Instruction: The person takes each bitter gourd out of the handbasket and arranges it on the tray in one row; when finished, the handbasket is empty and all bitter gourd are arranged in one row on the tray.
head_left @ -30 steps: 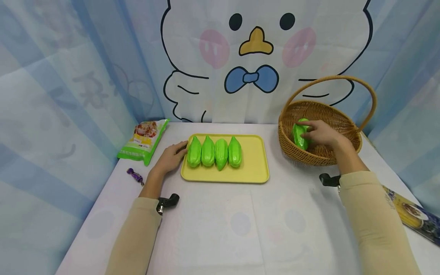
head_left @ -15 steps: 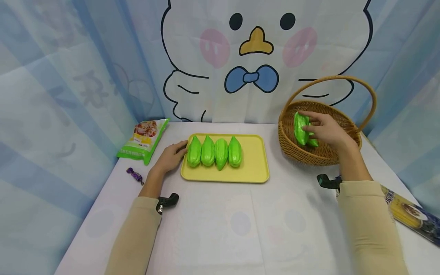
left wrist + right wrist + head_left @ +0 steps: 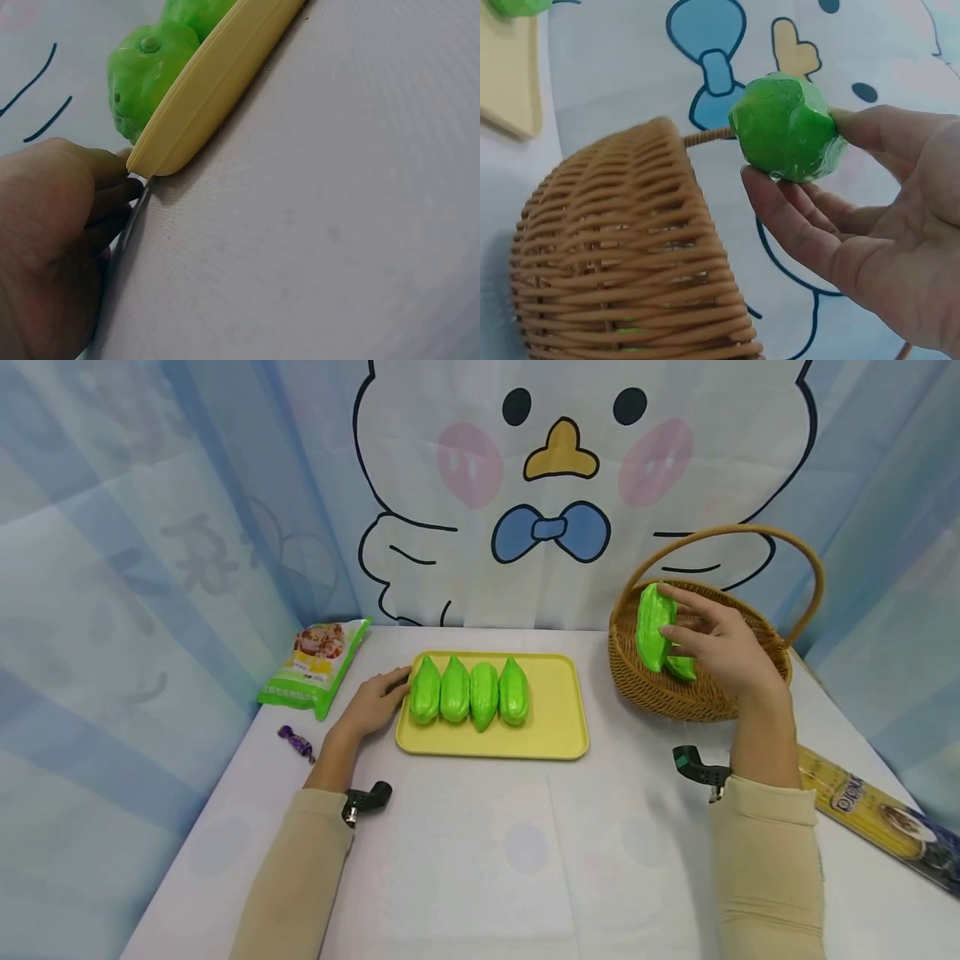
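In the head view, my right hand (image 3: 727, 647) pinches a glossy green ridged vegetable (image 3: 654, 628) between thumb and fingers. It is upright, over the left part of the wicker basket (image 3: 637, 689). The right wrist view has the same lobed vegetable (image 3: 780, 124) above the basket rim. A second green vegetable (image 3: 681, 668) lies inside the basket. My left hand (image 3: 372, 703) rests at the left edge of the yellow tray (image 3: 555, 739), fingertips at its rim. Several similar vegetables (image 3: 454, 692) lie side by side on the tray's left half.
A green-and-white snack bag (image 3: 311, 664) lies at the back left, with a purple wrapped candy (image 3: 296, 743) in front of it. A yellow-and-blue pasta packet (image 3: 877, 806) lies at the right. The basket's tall handle (image 3: 813, 568) arches over it. A printed curtain stands behind the table.
My right hand has lifted one green vegetable from inside the basket up to rim height, uncovering another below. The right forearm has shifted left. My left hand has stayed at the tray.
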Demonstrator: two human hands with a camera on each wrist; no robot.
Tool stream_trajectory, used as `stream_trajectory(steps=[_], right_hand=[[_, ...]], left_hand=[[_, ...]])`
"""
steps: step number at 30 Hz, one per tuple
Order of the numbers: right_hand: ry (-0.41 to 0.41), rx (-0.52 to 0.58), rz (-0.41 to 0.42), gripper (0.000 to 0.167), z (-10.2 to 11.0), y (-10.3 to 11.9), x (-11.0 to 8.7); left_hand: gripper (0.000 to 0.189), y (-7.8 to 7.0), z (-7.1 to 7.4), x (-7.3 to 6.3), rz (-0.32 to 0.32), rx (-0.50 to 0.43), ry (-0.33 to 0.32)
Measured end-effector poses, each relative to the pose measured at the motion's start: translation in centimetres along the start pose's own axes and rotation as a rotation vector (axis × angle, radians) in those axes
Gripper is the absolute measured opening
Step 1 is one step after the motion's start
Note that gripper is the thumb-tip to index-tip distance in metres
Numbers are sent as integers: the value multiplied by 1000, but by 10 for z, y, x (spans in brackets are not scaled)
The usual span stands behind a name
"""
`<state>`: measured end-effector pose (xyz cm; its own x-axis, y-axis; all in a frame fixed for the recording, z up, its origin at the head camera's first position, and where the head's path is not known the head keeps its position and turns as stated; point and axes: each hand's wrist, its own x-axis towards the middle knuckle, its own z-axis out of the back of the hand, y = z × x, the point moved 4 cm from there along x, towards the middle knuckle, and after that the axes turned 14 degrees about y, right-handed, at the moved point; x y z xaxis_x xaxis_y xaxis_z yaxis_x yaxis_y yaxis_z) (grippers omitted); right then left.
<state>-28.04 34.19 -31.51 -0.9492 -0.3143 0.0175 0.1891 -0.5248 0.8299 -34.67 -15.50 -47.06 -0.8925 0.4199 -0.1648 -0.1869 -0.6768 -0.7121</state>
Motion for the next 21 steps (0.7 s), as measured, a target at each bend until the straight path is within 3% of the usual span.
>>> stream_trajectory(steps=[5, 9, 21], right_hand=[[-6, 43, 74, 56, -12, 12, -3], [17, 41, 87, 55, -20, 18, -4], [125, -83, 132, 52, -54, 29, 7]], left_hand=[[52, 0, 0, -1, -2, 1, 0], [51, -1, 1, 0, 3, 8, -1], [51, 1, 1, 0, 2, 1, -5]])
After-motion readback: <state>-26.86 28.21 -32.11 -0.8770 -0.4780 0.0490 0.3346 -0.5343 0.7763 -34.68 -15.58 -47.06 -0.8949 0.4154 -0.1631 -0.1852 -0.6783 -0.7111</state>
